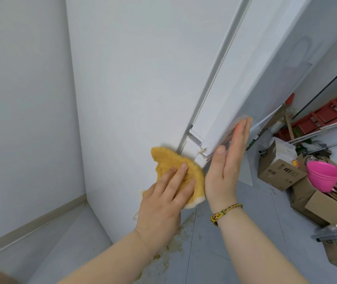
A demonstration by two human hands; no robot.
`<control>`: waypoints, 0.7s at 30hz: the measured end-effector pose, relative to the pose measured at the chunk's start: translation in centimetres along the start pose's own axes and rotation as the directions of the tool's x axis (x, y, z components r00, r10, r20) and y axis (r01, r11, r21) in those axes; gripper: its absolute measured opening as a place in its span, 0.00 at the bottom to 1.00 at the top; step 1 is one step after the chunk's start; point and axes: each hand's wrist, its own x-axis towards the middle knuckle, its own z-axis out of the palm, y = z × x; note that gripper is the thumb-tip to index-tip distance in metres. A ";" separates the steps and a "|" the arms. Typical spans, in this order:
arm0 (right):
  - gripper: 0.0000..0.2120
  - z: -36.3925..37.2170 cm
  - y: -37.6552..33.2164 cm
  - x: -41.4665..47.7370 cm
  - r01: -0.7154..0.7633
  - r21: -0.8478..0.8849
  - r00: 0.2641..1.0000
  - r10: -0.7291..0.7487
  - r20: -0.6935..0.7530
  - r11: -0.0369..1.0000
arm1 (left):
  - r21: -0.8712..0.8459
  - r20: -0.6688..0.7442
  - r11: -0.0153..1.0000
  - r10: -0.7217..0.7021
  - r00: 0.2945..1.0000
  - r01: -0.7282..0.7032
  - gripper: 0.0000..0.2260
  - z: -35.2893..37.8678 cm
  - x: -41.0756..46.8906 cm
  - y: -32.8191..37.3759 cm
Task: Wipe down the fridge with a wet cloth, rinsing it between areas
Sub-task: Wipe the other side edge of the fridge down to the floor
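The white fridge fills the middle of the view; its side panel faces me and its door runs up to the right. My left hand presses a yellow cloth flat against the lower part of the side panel, fingers spread over it. My right hand lies flat and open against the front of the door near its bottom corner, thumb at the door's lower edge. A braided bracelet sits on the right wrist.
A white wall with a baseboard stands to the left. Brownish stains mark the grey floor at the fridge's foot. To the right are cardboard boxes, a pink bowl, red crates and metal poles.
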 end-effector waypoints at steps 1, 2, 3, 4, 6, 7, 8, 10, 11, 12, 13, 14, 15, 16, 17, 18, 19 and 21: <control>0.21 0.0 -0.1 0.0 -0.018 0.021 1.000 0.018 -0.005 1.000 | 0.011 -0.007 1.000 0.011 1.000 -0.011 0.22 -0.1 0.5 0.1; 0.21 0.0 -0.2 0.1 -0.023 0.031 1.000 0.023 -0.008 0.999 | 0.003 -0.009 1.000 0.011 1.000 -0.011 0.22 -0.1 0.7 0.2; 0.21 0.0 -0.3 0.0 -0.018 0.029 1.000 0.018 -0.008 0.999 | -0.014 -0.008 1.000 0.000 1.000 0.000 0.23 0.1 0.6 0.3; 0.21 -0.1 -0.3 0.0 -0.006 0.022 1.000 0.006 -0.005 1.000 | -0.033 -0.011 0.999 -0.013 1.000 0.013 0.23 0.6 0.3 0.3; 0.20 -0.3 -0.1 0.0 0.003 0.022 1.000 -0.003 0.021 1.000 | -0.087 0.009 0.996 -0.035 0.999 0.036 0.23 1.3 -0.9 0.3; 0.20 -0.5 -0.1 0.0 -0.002 0.029 0.999 0.000 0.039 1.000 | -0.113 0.026 0.993 -0.038 0.999 0.041 0.22 1.4 -1.4 0.3; 0.21 -0.8 0.0 -0.1 -0.005 0.035 0.998 0.003 0.056 0.999 | -0.129 0.036 0.991 -0.037 0.999 0.041 0.22 1.4 -1.6 0.1; 0.21 -1.2 0.1 0.0 -0.004 0.036 0.996 0.001 0.086 0.999 | -0.157 0.030 0.987 -0.034 0.999 0.038 0.23 0.8 -1.0 -0.1; 0.21 -1.3 0.1 0.0 -0.001 0.034 0.996 -0.002 0.094 0.999 | -0.184 0.020 0.982 -0.042 0.999 0.045 0.23 0.3 -0.3 0.0; 0.21 -1.3 0.1 0.0 -0.001 0.033 0.995 -0.002 0.097 0.999 | -0.211 0.003 0.976 -0.061 0.998 0.061 0.24 -0.1 0.6 0.0; 0.21 -1.4 0.0 0.1 -0.005 0.033 0.995 0.001 0.100 0.999 | -0.237 -0.014 0.968 -0.093 0.996 0.087 0.25 -0.4 1.6 0.1; 0.21 -1.4 -0.1 0.1 -0.013 0.033 0.994 0.010 0.105 0.999 | -0.257 -0.020 0.960 -0.117 0.993 0.108 0.25 -0.6 2.3 0.1; 0.21 -1.4 -0.1 0.1 -0.023 0.035 0.994 0.019 0.111 0.999 | -0.266 -0.021 0.958 -0.117 0.993 0.108 0.25 -0.5 2.6 0.1; 0.21 -1.4 -0.2 0.1 -0.027 0.038 0.993 0.023 0.116 0.999 | -0.269 -0.027 0.959 -0.101 0.994 0.090 0.24 -0.3 2.4 0.0; 0.21 -1.5 -0.1 0.0 -0.026 0.040 0.993 0.021 0.118 0.999 | -0.270 -0.025 0.960 -0.084 0.996 0.074 0.23 0.2 1.7 -0.2; 0.21 -1.5 -0.1 0.0 -0.021 0.039 0.993 0.016 0.118 0.999 | -0.267 -0.009 0.961 -0.077 0.997 0.072 0.22 0.6 0.7 -0.6; 0.20 -1.5 -0.1 0.0 -0.019 0.034 0.993 0.015 0.119 0.999 | -0.261 0.028 0.961 -0.086 0.996 0.090 0.22 1.1 -0.6 -0.9; 0.19 -1.3 -0.3 0.0 -0.037 0.035 0.993 0.033 0.113 0.999 | -0.243 0.163 0.954 -0.137 0.977 0.175 0.26 1.4 -3.1 -1.4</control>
